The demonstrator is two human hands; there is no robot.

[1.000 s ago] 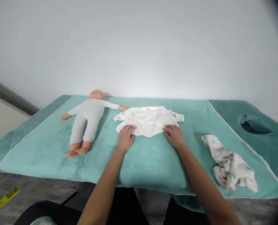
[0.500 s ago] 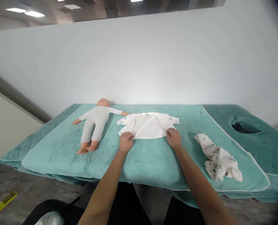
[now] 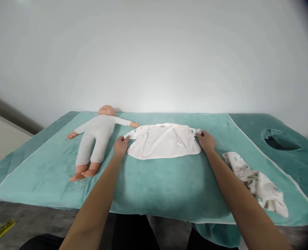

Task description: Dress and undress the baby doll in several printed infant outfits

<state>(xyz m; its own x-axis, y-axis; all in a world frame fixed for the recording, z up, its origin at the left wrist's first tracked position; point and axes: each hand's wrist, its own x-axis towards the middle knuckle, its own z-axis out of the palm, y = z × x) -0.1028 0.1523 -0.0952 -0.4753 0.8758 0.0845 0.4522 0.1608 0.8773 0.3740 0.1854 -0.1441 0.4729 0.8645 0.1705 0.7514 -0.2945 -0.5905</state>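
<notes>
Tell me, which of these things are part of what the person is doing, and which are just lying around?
In use:
white fabric baby top with teal-printed sleeves, held by left fingers and right fingers
teal plush blanket, spread beneath it

Just lying about, it seems:
white-bodied baby doll with bare feet
crumpled white printed cloth
yellow-and-black strip

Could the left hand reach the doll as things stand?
Probably yes: the doll lies beside the left hand with nothing visible between them, though the fingers seem to pinch the white shirt and must release it.
</notes>
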